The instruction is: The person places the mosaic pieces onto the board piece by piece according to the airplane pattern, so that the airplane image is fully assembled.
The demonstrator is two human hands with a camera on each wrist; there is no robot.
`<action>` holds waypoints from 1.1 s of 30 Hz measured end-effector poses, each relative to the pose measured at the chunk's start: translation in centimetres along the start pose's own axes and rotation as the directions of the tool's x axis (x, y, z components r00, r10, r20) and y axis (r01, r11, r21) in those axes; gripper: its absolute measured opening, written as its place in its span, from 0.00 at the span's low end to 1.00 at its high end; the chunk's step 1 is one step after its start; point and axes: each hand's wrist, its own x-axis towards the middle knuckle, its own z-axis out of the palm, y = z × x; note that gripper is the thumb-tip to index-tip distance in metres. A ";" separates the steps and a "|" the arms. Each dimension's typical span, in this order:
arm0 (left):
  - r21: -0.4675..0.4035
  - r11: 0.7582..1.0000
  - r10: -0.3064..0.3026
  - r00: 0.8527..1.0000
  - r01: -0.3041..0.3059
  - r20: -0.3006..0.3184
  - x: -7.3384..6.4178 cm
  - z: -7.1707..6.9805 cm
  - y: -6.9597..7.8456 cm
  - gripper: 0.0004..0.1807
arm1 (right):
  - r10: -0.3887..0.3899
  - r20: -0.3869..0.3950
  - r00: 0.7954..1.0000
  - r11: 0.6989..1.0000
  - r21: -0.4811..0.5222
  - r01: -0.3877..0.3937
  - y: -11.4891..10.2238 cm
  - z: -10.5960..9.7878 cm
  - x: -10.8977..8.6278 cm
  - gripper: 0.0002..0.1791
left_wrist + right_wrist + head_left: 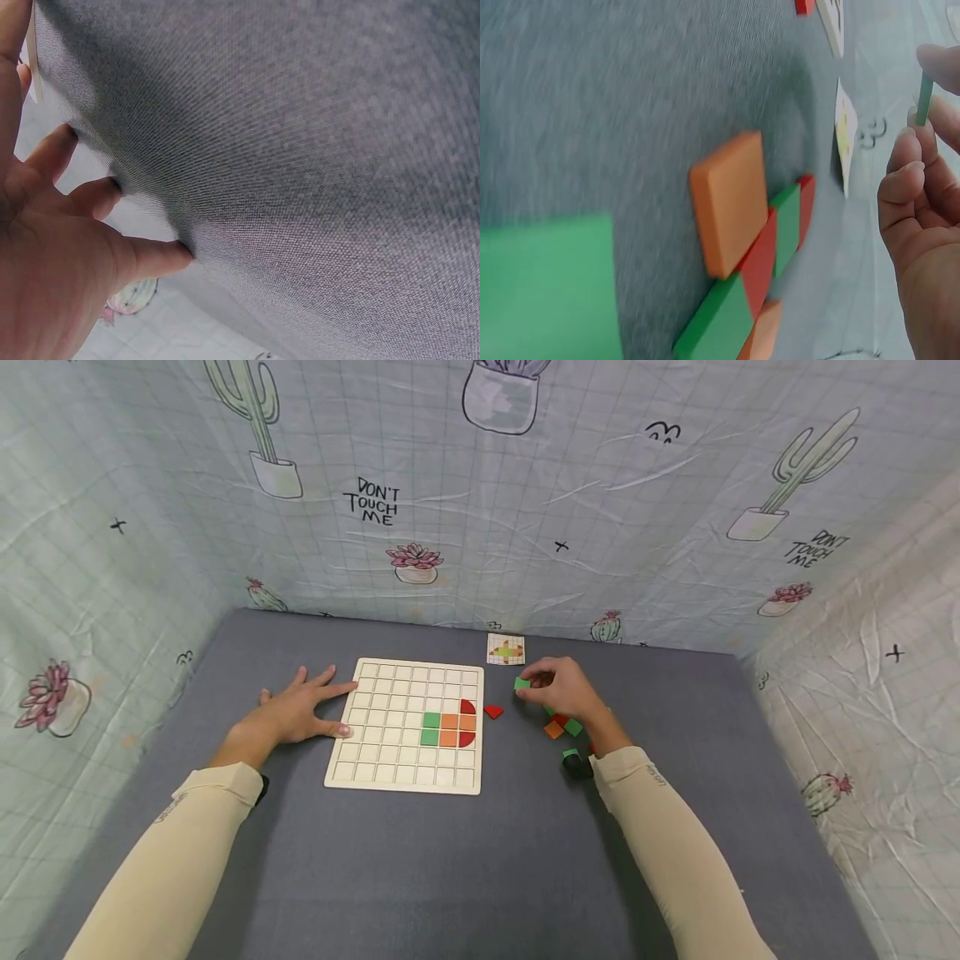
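A cream grid board (pixel 375 731) lies on the grey table. On its right side sit two green squares, several orange squares (pixel 447 737) and two red rounded pieces (pixel 467 740). My left hand (pixel 294 710) is spread flat at the board's left edge, thumb and index fingertip touching it; in the left wrist view its other fingertips (pixel 180 253) meet the cloth. Right of the board, my right hand (pixel 566 687) pinches a green square tile (pixel 522 683) between thumb and fingers. The right wrist view shows this tile (pixel 925 99) edge-on, held above the table.
Loose green, orange (pixel 553 730) and red tiles lie in a pile beneath my right wrist. One red piece (pixel 493 712) lies just off the board's right edge. A small picture card (pixel 506 649) lies at the back, before a patterned cloth wall (pixel 480 527).
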 end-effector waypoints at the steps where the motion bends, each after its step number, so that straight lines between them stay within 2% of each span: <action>1: -0.001 1.000 0.001 1.000 -0.001 0.000 0.0 0.0 0.0 0.55 | -0.009 0.002 1.000 1.000 -0.003 0.009 -0.2 0.2 0.0 0.12; 14: -0.001 1.000 -0.011 1.000 0.011 -0.002 0.1 0.0 0.0 0.55 | -0.088 0.063 0.994 0.996 -0.028 0.090 -2.7 1.9 0.4 0.12; 20: 0.004 1.000 -0.011 1.000 0.011 0.001 0.1 0.1 -0.1 0.56 | -0.099 0.099 0.990 0.994 -0.045 0.104 -3.4 3.1 0.7 0.13; 33: 0.012 1.000 -0.024 1.000 0.024 0.000 0.2 0.2 -0.1 0.55 | -0.178 0.135 0.975 0.984 0.031 0.176 -4.6 6.2 1.9 0.12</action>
